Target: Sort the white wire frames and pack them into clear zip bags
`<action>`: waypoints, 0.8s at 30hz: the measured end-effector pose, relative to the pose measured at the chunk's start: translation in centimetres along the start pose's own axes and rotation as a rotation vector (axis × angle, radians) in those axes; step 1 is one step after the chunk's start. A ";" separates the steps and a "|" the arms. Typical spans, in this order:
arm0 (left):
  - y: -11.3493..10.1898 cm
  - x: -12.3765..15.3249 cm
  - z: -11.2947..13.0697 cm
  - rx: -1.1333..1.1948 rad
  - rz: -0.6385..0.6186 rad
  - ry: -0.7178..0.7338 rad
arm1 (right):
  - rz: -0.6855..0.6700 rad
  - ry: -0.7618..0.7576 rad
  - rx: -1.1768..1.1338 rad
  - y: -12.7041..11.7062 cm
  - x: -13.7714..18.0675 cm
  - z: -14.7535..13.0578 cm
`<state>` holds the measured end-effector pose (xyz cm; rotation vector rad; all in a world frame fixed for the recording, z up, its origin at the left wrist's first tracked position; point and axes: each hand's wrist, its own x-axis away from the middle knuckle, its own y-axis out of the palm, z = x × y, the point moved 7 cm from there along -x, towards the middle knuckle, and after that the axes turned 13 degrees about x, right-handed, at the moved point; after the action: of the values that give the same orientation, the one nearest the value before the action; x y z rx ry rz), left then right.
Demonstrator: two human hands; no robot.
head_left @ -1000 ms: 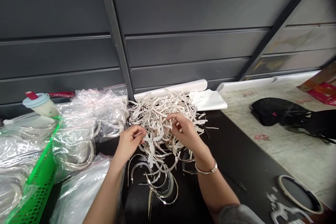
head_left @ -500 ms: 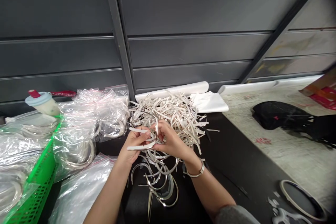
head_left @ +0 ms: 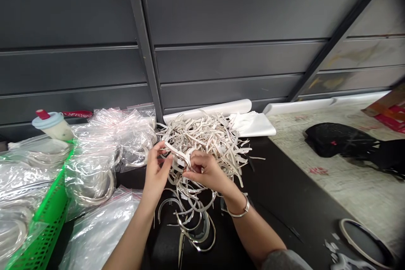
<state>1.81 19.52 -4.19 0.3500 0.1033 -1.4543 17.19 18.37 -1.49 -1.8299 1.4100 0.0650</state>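
Observation:
My right hand [head_left: 207, 171] is closed on a small bundle of curved whitish strips [head_left: 179, 152] with shiny metallic edges, pinched between thumb and fingers. At the bundle's left end is my left hand [head_left: 156, 168], its thumb and fingers apart; whether a fingertip touches the strips is hard to tell. Behind both hands lies a big tangled pile of similar strips [head_left: 209, 133]. Several loose curved metallic pieces [head_left: 198, 236] rest on the dark table [head_left: 265, 185] below the hands.
At left, clear plastic bags [head_left: 91, 177] of curved pieces surround a green basket [head_left: 57, 202]. A lidded cup [head_left: 52, 124] stands behind them. White rolled material [head_left: 215, 107] lies along the grey panel wall [head_left: 234, 17]. At lower right there is a roll of tape [head_left: 363, 240].
My left hand has loosened from the two white strips and its fingers have spread upward. The strips now sit together in my right hand.

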 end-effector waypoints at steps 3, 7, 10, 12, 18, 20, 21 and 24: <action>0.9 0.4 0.4 0.013 -0.165 -0.062 | -0.043 -0.068 0.038 0.5 0.2 -0.7; 2.5 1.4 0.1 0.209 -0.305 -0.261 | -0.154 -0.151 0.077 1.2 0.5 -1.8; 2.6 1.6 -0.3 0.264 -0.281 -0.369 | -0.187 -0.157 0.079 1.4 0.7 -2.1; 2.2 1.6 -0.3 0.270 -0.248 -0.386 | -0.144 -0.122 0.042 1.2 0.7 -2.0; 0.0 0.7 1.5 0.272 -0.077 -0.232 | 0.044 0.048 0.045 -1.4 0.3 0.1; -1.0 0.5 2.2 0.280 -0.001 -0.166 | 0.033 0.097 0.167 -2.5 0.3 1.0; -1.5 0.4 2.5 0.285 0.033 -0.134 | 0.027 0.126 0.240 -3.2 0.4 1.5; -2.6 0.2 3.0 0.288 0.094 -0.062 | 0.098 0.212 0.500 -6.1 0.9 2.9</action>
<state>-1.17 18.22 -1.82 0.5363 -0.1725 -1.3867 23.75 19.74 -0.50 -1.3816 1.4966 -0.4087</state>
